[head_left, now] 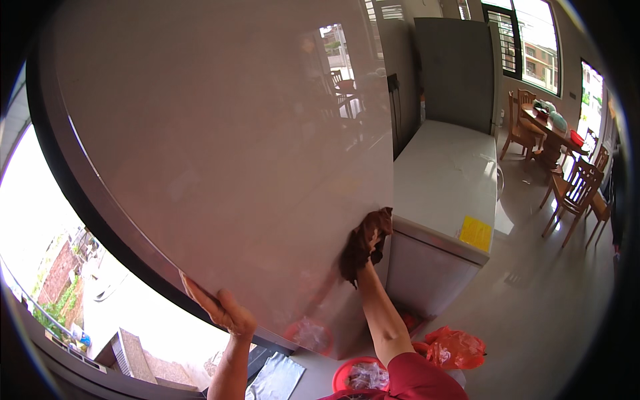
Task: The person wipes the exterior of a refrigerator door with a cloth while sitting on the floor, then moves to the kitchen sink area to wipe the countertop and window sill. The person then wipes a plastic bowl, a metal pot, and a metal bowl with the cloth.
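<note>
A large glossy, pale upright panel fills the middle of the view and mirrors a window and chairs. Near its right edge, my right hand presses a dark brown cloth against the surface, its fingers partly covered by the folds. My left hand rests at the panel's lower left edge beside the doorway, fingers stretched along the edge and thumb apart, holding nothing.
A white chest freezer with a yellow label adjoins the panel, before a grey tall cabinet. Below are a red basin, a red plastic bag and a pale cloth. Wooden chairs surround a table at right.
</note>
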Available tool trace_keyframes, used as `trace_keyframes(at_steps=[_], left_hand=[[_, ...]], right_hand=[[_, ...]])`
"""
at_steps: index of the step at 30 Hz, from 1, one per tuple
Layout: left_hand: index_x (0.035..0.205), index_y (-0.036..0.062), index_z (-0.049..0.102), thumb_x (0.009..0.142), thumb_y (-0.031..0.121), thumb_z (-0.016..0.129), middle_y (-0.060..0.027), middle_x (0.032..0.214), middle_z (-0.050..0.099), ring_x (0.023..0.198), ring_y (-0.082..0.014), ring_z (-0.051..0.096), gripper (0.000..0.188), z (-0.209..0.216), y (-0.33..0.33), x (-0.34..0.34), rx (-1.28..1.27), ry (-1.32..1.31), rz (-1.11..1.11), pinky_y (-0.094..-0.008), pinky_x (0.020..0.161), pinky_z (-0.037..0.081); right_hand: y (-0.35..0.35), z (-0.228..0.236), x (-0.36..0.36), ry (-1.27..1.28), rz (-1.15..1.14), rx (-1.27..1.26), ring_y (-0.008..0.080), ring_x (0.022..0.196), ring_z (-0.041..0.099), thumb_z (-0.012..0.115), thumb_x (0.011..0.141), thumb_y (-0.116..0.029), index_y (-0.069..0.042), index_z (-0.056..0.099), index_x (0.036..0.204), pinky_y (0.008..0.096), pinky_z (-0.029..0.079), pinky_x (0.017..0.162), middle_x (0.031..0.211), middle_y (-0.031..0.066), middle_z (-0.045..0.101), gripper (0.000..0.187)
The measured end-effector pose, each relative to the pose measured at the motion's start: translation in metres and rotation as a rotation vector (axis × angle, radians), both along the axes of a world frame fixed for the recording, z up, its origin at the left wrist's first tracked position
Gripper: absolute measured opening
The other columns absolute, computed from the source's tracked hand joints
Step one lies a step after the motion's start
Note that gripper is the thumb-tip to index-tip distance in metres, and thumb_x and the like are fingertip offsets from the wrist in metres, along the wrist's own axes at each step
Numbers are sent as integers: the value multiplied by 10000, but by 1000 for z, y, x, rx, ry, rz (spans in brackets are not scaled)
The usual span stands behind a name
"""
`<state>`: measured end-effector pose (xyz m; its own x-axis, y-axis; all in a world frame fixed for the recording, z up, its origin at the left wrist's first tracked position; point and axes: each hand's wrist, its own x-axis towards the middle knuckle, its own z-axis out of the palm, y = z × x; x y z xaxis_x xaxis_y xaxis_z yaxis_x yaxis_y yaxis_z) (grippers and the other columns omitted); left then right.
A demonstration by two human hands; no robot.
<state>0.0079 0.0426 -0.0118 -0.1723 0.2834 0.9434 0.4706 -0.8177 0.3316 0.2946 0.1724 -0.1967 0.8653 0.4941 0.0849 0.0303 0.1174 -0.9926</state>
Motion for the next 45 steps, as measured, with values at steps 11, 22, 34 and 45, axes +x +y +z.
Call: trace_keyframes(at_steps=[11, 22, 34, 45], left_hand=[[1446, 45, 216, 972, 281, 325, -178, 1476, 235, 1340, -340, 272, 540, 8, -4, 0, -21, 33, 80, -451, 1084, 223], [1459, 32, 150, 913, 182, 435, -204, 1481, 211, 1325, -352, 294, 634, 5, -1, -1, -2, 25, 55, -466, 1056, 296], [1460, 23, 130, 953, 248, 381, -187, 1497, 171, 1347, -331, 261, 609, 9, 2, 4, 8, 26, 166, -443, 1076, 266], [1452, 0, 125, 928, 264, 355, -202, 1487, 157, 1353, -341, 236, 630, 13, -3, 9, -44, 32, 310, -446, 1077, 266]], right_hand=[[-117, 219, -149, -1022, 347, 509, 388, 1107, 401, 582, 762, -410, -101, 519, 1217, 498, 286, 938, 1206, 183, 452, 555], [-37, 128, -31, -739, 72, 369, 389, 1335, 202, 462, 838, -385, -60, 203, 1455, 445, 161, 1089, 1448, 219, 225, 744], [20, -126, 55, 237, 36, -89, 318, 1261, 333, 490, 796, -338, -21, 394, 1315, 396, 284, 1020, 1353, 175, 371, 615], [-54, -293, -63, 772, 226, -331, 317, 1170, 392, 531, 765, -325, -22, 456, 1223, 399, 328, 956, 1247, 169, 436, 554]])
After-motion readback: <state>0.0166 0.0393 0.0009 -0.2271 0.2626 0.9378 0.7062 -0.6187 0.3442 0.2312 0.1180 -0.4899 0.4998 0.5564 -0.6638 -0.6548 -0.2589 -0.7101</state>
